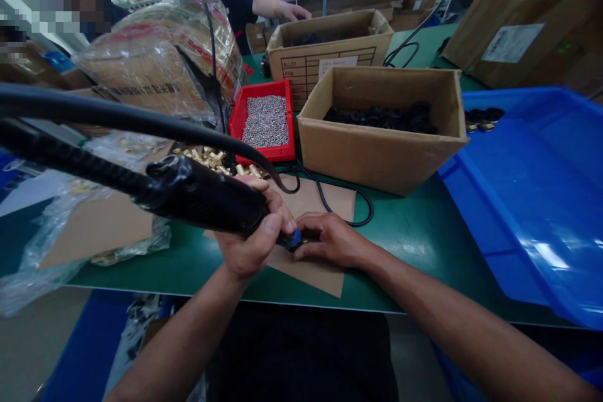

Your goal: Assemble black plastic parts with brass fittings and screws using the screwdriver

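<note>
A black electric screwdriver (207, 196) with a blue ring near its tip lies tilted in my left hand (254, 232), whose fingers wrap round its front end. My right hand (330, 240) is closed at the tool's tip, thumb and fingers pinching a small part that is mostly hidden. Beneath both hands is a flat piece of cardboard (325, 279) on the green table (414, 251). Brass fittings (207, 157) are piled behind the tool. A red tray (290, 132) of small silver screws stands beyond them.
An open cardboard box (367, 160) of black parts stands behind my right hand, with another box (330, 53) farther back. A blue tray (527, 201) lies at right. Plastic wrap (42, 245) covers the left. A black cable (370, 207) loops on the table. Another person's hand (294, 11) rests near the rear box.
</note>
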Tool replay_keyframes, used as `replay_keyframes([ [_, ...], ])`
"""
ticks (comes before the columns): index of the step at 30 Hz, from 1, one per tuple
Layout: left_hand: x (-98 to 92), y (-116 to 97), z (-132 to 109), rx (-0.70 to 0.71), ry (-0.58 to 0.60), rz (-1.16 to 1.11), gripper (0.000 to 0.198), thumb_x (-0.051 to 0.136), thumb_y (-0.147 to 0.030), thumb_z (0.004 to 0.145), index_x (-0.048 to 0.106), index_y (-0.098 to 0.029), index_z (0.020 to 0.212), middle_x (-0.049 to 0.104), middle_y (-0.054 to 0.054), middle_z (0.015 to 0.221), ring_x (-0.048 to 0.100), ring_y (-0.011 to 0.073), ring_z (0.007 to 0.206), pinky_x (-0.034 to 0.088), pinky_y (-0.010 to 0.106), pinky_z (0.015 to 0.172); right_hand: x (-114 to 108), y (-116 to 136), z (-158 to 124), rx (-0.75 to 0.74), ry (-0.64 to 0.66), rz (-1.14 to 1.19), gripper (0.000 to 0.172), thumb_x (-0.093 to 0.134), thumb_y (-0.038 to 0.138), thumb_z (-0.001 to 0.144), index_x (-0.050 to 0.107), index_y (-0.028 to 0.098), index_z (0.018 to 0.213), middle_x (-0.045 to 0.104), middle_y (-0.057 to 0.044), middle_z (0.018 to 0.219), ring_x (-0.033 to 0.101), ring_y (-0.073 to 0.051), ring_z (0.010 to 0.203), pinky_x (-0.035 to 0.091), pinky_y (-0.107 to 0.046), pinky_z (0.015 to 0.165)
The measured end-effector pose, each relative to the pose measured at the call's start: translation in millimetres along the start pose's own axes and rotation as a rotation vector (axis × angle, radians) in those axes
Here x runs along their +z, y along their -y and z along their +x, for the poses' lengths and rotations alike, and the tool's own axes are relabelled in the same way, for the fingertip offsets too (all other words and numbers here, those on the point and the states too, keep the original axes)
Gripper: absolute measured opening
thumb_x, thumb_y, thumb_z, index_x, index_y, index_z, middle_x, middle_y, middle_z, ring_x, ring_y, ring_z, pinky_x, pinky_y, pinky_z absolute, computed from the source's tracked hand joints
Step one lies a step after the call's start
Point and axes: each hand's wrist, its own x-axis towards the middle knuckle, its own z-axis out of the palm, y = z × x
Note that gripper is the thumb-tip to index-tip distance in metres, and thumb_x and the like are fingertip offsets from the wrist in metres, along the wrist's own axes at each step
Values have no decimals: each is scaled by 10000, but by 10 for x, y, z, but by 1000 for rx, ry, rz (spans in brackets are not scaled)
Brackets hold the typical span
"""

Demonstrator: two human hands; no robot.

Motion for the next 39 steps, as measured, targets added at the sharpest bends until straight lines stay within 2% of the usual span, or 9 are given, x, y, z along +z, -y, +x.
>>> replay_keyframes([
  [5, -16, 67, -7, -38, 57, 18, 348, 622, -168, 844, 510, -227, 1169, 540, -21, 775, 613, 121, 605, 543, 288, 555, 9, 5, -2, 4, -12, 24, 256, 778, 307, 753, 692, 187, 963, 674, -21, 963, 620, -177, 904, 459, -280, 805],
  [10, -20, 53, 53, 12, 29, -25, 327, 618, -167, 842, 524, -198, 1154, 531, -23, 753, 595, 116, 558, 527, 275, 504, 3, -15, 16, 4, 10, 28, 263, 779, 327, 753, 696, 195, 964, 672, -26, 973, 614, -186, 922, 461, -291, 821],
  [16, -10, 60, 52, -71, 64, 2, 332, 622, -161, 845, 521, -230, 1153, 538, -29, 754, 605, 108, 567, 524, 254, 525, 7, 7, 34, 4, 0, 22, 228, 771, 326, 763, 683, 194, 927, 664, -15, 945, 615, -181, 908, 458, -284, 804],
  [20, 14, 63, 44, -98, 63, 89, 360, 605, -100, 826, 500, -244, 1139, 527, -40, 751, 587, 103, 560, 517, 257, 534, 2, 21, 45, 19, 2, 30, 212, 765, 332, 766, 686, 190, 904, 667, -21, 949, 616, -192, 915, 462, -290, 807],
  [25, 46, 85, -35, -22, 33, 217, 391, 638, -97, 783, 494, -247, 1114, 536, -40, 745, 589, 116, 594, 527, 277, 575, -3, 24, 51, 34, 24, 29, 218, 768, 320, 761, 689, 190, 918, 664, -12, 924, 615, -191, 901, 467, -282, 802],
  [28, 75, 69, -51, -58, -49, 173, 355, 636, -108, 795, 499, -233, 1098, 544, -39, 745, 581, 106, 562, 514, 258, 538, 12, 59, 33, 39, 10, 28, 234, 775, 331, 754, 690, 181, 913, 665, -13, 912, 616, -187, 889, 468, -281, 792],
  [31, 58, -40, 13, -98, -158, 98, 303, 641, -144, 805, 519, -213, 1074, 554, -44, 709, 575, 105, 515, 507, 249, 495, 43, 104, 6, 14, -12, -1, 278, 773, 334, 755, 690, 186, 974, 676, -26, 954, 618, -184, 906, 469, -290, 809],
  [35, -49, -294, 107, -87, -399, 48, 252, 679, -210, 777, 557, -197, 997, 555, -45, 663, 545, 102, 479, 515, 252, 476, 109, 109, -4, -26, -65, -86, 438, 804, 312, 712, 668, 199, 1112, 670, -64, 1088, 614, -202, 995, 466, -335, 904],
  [39, -153, -436, -12, -349, -603, 12, 269, 733, -249, 731, 583, -193, 947, 564, -43, 658, 546, 102, 512, 531, 238, 479, 136, 115, -24, -37, -83, -78, 408, 825, 350, 688, 690, 195, 1041, 683, -67, 1061, 622, -201, 1002, 476, -334, 928],
])
